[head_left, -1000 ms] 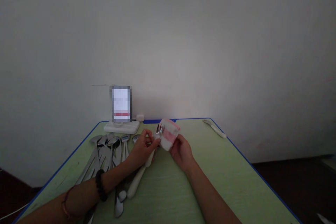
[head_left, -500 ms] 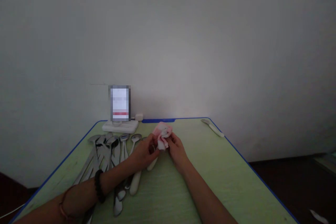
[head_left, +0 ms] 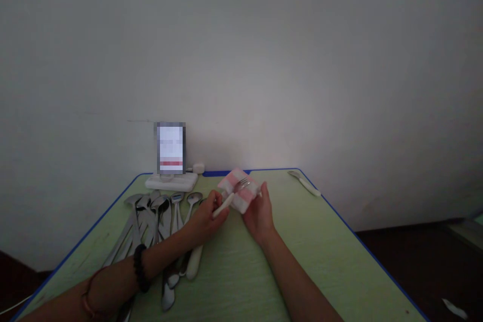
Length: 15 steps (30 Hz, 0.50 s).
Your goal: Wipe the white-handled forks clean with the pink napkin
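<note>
My left hand (head_left: 211, 214) is closed round the pale handle of a fork (head_left: 225, 205), whose metal tines point up and to the right. Behind the tines a pink and white checked cloth (head_left: 247, 200) lies spread over the palm and fingers of my right hand (head_left: 261, 211). My right thumb stands up at the cloth's right edge, and the hand supports the cloth from below. The fork head rests against or just over the cloth; I cannot tell which. Under and beside my left forearm lies a pile of metal spoons and forks (head_left: 154, 211), partly hidden by the arm.
A light-handled utensil (head_left: 305, 184) lies at the table's far right corner. A blurred screen (head_left: 171, 148) stands on a white base (head_left: 171, 181) at the back left, near a white plug (head_left: 198, 168). The green table (head_left: 320, 256) has a blue edge and meets a wall.
The cloth, bunched up between both hands before, is now opened out flat on my right hand. The fork's head has come into view, and my right hand has turned palm up.
</note>
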Each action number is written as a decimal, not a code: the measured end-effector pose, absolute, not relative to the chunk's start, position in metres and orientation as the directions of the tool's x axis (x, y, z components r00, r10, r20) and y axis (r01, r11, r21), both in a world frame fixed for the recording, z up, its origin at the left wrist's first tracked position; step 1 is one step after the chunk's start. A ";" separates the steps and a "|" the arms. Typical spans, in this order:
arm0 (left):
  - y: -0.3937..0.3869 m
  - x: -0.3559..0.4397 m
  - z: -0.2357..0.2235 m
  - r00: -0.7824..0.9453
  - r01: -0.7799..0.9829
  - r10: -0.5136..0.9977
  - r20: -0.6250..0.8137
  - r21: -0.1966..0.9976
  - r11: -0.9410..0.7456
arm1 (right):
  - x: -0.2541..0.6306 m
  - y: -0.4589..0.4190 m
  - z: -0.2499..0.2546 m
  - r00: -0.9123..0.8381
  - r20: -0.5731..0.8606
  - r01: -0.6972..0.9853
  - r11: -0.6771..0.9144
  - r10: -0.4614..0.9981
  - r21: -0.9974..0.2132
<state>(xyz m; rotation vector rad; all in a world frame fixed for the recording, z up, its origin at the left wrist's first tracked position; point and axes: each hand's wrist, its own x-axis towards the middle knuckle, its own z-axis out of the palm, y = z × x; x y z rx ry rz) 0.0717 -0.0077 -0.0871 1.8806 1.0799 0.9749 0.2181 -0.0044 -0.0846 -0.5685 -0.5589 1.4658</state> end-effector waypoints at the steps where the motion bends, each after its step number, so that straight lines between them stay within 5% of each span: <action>1: -0.008 0.072 -0.087 0.356 0.344 0.904 0.238 0.866 -0.364 | 0.217 -0.005 -0.085 0.055 -0.001 -0.726 0.039 0.998 -0.687; 5: -0.008 0.071 -0.086 0.369 0.343 0.907 0.202 0.878 -0.335 | 0.216 -0.004 -0.091 0.080 -0.066 -0.664 0.004 0.995 -0.748; 15: -0.009 0.066 -0.082 0.541 0.473 0.823 0.171 0.748 -0.466 | 0.224 0.002 -0.098 0.014 -0.127 -0.787 -0.067 0.992 -0.613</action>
